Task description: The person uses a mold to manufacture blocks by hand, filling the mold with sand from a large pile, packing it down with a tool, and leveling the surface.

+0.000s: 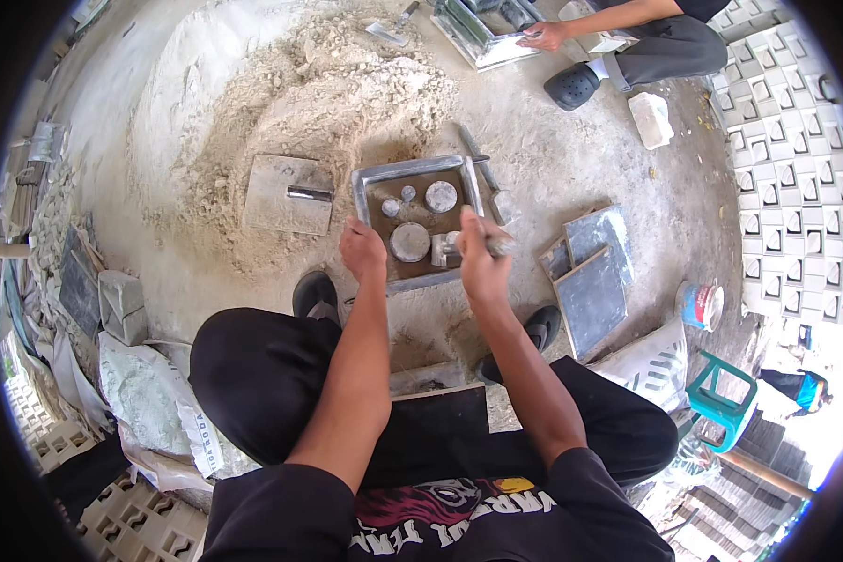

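A square metal mould frame (412, 169) lies on the sandy ground in front of me. It is filled with dark mix and holds several round grey discs (441, 196) and a small blocky insert (439, 250). My left hand (362, 251) rests with curled fingers on the frame's near left rim. My right hand (480, 260) hovers over the near right corner, closed on a short metal piece (503, 245) that sticks out to the right.
A flat board with a metal handle (288, 194) lies left of the mould, beside a sand heap (347, 89). Grey plates (595, 281), a paint can (701, 304) and a green stool (721, 393) are on the right. Another person (646, 37) works at a second mould (482, 37) beyond.
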`<state>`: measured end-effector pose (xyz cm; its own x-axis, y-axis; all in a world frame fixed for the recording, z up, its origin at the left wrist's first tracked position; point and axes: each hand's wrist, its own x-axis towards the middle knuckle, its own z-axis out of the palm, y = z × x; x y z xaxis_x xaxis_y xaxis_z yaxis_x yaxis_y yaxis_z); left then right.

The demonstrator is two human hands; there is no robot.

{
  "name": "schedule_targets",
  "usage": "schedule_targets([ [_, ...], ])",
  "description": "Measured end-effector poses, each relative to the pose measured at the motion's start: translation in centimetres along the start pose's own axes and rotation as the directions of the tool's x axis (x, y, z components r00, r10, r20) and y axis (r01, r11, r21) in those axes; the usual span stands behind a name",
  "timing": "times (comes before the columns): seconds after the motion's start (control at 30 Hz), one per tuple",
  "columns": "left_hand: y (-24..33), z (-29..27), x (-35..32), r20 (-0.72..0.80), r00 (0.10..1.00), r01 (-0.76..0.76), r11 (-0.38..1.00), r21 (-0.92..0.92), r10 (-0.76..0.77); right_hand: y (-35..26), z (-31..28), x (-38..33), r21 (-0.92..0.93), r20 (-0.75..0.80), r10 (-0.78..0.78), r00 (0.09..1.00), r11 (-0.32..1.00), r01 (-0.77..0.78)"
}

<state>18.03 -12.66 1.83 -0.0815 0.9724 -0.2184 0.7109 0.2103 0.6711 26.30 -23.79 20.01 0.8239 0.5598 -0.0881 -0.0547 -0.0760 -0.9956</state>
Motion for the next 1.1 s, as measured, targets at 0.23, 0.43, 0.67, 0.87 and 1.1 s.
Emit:
schedule_targets([
  [0.23,-0.2,0.2,0.3,-0.013,1.0,-0.01,1.0,-0.013,0.01,1.9,-2.6,-1.0,-0.187,0.299,-0.143,0.943,0.961,0.205],
  [0.43,0.0,-0.1,-0.2,0.012,1.0,0.019,1.0,-0.018,-0.019,-0.1,-5.8,1.0,-0.049,0.737,-0.24,0.632,0.913,0.405],
  [0.67,0.0,-0.2,0.1,0.049,0.999,0.021,1.0,0.018,-0.022,2.8,-7.7,0.3,0.106,0.567,-0.321,0.759,0.942,0.319],
  [0.87,0.1,0.0,0.1,0.055,0.998,0.037,0.999,0.013,-0.038,2.8,-7.7,0.0,0.061,0.538,-0.333,0.774,0.931,0.359],
  [1.1,-0.4,-0.1,0.1,0.052,0.998,0.043,0.999,-0.017,-0.042,2.9,-6.7,-0.4,0.157,0.496,-0.269,0.826,0.963,0.219],
])
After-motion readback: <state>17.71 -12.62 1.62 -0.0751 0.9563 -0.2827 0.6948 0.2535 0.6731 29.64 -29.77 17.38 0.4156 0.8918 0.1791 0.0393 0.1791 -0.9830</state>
